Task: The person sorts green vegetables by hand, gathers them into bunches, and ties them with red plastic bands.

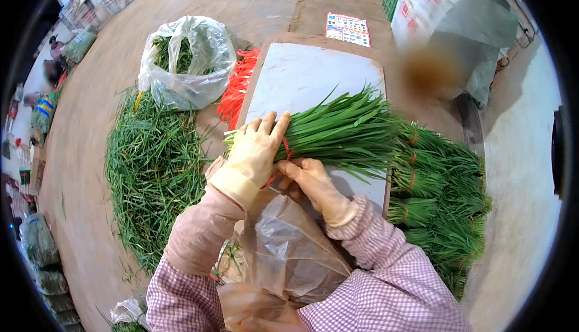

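A bunch of long green garlic chives (347, 128) lies across a white board (313, 69), its leaf tips pointing right. My left hand (253, 151), in a pale rubber glove, presses over the stalk end, with the fingers laid across it and the thumb hidden. A red tie (286, 147) crosses the bunch beside those fingers. Just below the bunch, my gloved right hand (316, 186) has its fingers pinched together at the lower part of the tie; the fingertips are partly hidden.
Tied chive bunches (446, 193) are stacked right of the board. Loose chives (154, 181) are heaped on the left, behind which stands a clear plastic bag (196, 87) of greens. Red ties (239, 87) hang at the board's left edge. White boxes (425, 3) stand at far right.
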`<state>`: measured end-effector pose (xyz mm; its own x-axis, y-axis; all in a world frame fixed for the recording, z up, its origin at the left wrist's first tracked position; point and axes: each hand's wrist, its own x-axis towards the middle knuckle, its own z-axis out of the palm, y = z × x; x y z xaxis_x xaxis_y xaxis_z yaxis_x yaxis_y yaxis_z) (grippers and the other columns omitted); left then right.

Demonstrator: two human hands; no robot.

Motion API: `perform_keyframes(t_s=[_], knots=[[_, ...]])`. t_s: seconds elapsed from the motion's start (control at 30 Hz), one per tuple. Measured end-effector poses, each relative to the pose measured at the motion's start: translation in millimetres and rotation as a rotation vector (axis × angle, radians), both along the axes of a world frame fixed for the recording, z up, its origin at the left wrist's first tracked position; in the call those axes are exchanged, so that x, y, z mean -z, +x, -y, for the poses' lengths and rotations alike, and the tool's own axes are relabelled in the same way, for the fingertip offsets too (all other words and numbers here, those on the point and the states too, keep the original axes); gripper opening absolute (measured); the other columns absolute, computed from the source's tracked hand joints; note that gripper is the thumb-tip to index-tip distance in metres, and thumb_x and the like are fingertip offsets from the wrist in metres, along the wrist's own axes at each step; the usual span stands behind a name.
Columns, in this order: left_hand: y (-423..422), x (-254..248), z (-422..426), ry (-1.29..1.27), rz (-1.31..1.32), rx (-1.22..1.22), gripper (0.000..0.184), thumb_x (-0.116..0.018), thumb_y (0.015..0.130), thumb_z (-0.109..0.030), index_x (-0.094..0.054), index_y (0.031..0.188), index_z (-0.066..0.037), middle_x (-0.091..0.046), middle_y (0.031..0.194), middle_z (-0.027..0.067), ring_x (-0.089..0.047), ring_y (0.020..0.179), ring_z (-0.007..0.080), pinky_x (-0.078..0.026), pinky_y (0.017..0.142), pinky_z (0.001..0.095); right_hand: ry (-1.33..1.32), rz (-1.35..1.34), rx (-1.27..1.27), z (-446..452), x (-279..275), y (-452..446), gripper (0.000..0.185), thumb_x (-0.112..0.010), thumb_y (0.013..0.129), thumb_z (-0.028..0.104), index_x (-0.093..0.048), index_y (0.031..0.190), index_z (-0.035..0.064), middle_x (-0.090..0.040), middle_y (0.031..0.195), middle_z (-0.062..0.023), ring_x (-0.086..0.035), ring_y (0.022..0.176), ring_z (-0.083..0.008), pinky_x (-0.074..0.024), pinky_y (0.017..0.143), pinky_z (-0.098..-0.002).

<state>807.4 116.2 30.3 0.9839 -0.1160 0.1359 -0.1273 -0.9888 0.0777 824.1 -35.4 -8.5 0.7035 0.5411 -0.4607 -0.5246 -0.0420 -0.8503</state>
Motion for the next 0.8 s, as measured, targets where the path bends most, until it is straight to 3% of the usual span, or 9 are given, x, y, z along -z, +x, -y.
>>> perform_keyframes(t_s=[0.17,0.3,0.37,0.43,0.5,0.57,0.63,0.7,0.8], knots=[[-4.9,-3.9,2.4,0.032,-0.035,0.006,0.099,-0.081,0.058,-0.022,-0.029,0.141,-0.01,-0.044,0.133,0.014,-0.047,0.117,0.0314,-0.04,0.096,0.0421,0.047,-0.075,0.008,1.4,8.3,-2.6,0.015,-0.06,0.087,0.016,-0.065,0.08,0.0032,-0.06,0.064,-0.0031,-0.046,0.048,-0.0086,-0.0373,0.044,-0.0227],[-8.4,-4.8,10.1,0.131,0.021,0.029,0.099,-0.08,0.056,-0.022,-0.031,0.142,-0.015,-0.044,0.132,0.0108,-0.048,0.114,0.0293,-0.04,0.096,0.0427,-0.165,0.175,-0.137,30.3,-9.7,-1.7,0.011,-0.059,0.083,0.012,-0.065,0.083,0.0036,-0.064,0.072,-0.003,-0.055,0.058,-0.009,-0.0429,0.049,-0.0217],[-7.7,-10.6,11.0,0.108,-0.024,-0.019,0.1,-0.081,0.057,-0.024,-0.031,0.142,-0.012,-0.043,0.134,0.0121,-0.045,0.117,0.0288,-0.036,0.1,0.0425,-0.225,0.105,-0.208,42.8,-11.3,-1.5,0.011,-0.06,0.085,0.013,-0.065,0.086,0.0027,-0.063,0.07,-0.0043,-0.058,0.062,-0.0122,-0.0457,0.054,-0.0243],[-6.5,-0.9,16.1,0.223,0.067,-0.038,0.092,-0.076,0.063,-0.025,-0.031,0.142,-0.012,-0.043,0.134,0.0114,-0.044,0.119,0.0292,-0.035,0.101,0.0431,-0.201,0.828,-0.086,50.1,-17.0,-14.8,0.013,-0.061,0.086,0.014,-0.063,0.087,0.0017,-0.063,0.075,-0.0075,-0.059,0.065,-0.0176,-0.0472,0.058,-0.0293],[-3.4,13.9,22.5,0.328,0.147,-0.055,0.084,-0.072,0.069,-0.025,-0.032,0.142,-0.013,-0.044,0.134,0.0107,-0.044,0.12,0.0296,-0.034,0.102,0.0438,-0.088,0.881,-0.008,43.2,-31.3,-11.0,0.015,-0.061,0.088,0.016,-0.06,0.086,0.0007,-0.064,0.085,-0.0104,-0.059,0.071,-0.0221,-0.0472,0.064,-0.0317],[2.7,22.8,24.4,0.318,0.139,-0.062,0.059,-0.047,0.087,-0.024,-0.03,0.143,-0.017,-0.044,0.136,0.012,-0.044,0.121,0.033,-0.032,0.102,0.0503,0.114,1.337,0.159,25.6,-39.3,1.1,0.022,-0.063,0.088,0.021,-0.061,0.084,-0.0002,-0.064,0.089,-0.0087,-0.056,0.075,-0.0143,-0.0464,0.066,-0.0262],[8.3,20.3,19.4,0.288,0.191,-0.038,0.063,-0.051,0.084,-0.025,-0.031,0.142,-0.014,-0.047,0.132,0.0121,-0.046,0.119,0.0322,-0.035,0.1,0.0476,0.37,0.716,0.056,9.4,-39.7,-7.0,0.029,-0.056,0.093,0.027,-0.059,0.081,0.0017,-0.063,0.087,-0.0078,-0.055,0.074,-0.0135,-0.0455,0.065,-0.0245],[18.6,14.6,10.4,0.125,-0.067,-0.106,0.067,-0.055,0.08,-0.025,-0.031,0.141,-0.01,-0.049,0.127,0.0122,-0.048,0.117,0.0299,-0.038,0.097,0.0442,0.503,0.2,0.131,-3.0,-37.0,-15.1,0.031,-0.053,0.094,0.03,-0.057,0.079,0.0032,-0.06,0.079,-0.0055,-0.053,0.069,-0.0122,-0.0432,0.062,-0.0235],[30.6,25.5,-1.3,0.105,-0.135,-0.139,0.085,-0.068,0.069,-0.029,-0.029,0.14,-0.004,-0.055,0.12,0.0119,-0.055,0.108,0.0276,-0.043,0.092,0.0388,0.673,0.033,0.134,2.9,-15.3,-14.5,0.033,-0.053,0.095,0.03,-0.055,0.076,0.0037,-0.056,0.07,-0.0018,-0.049,0.063,-0.01,-0.0403,0.057,-0.0234]])
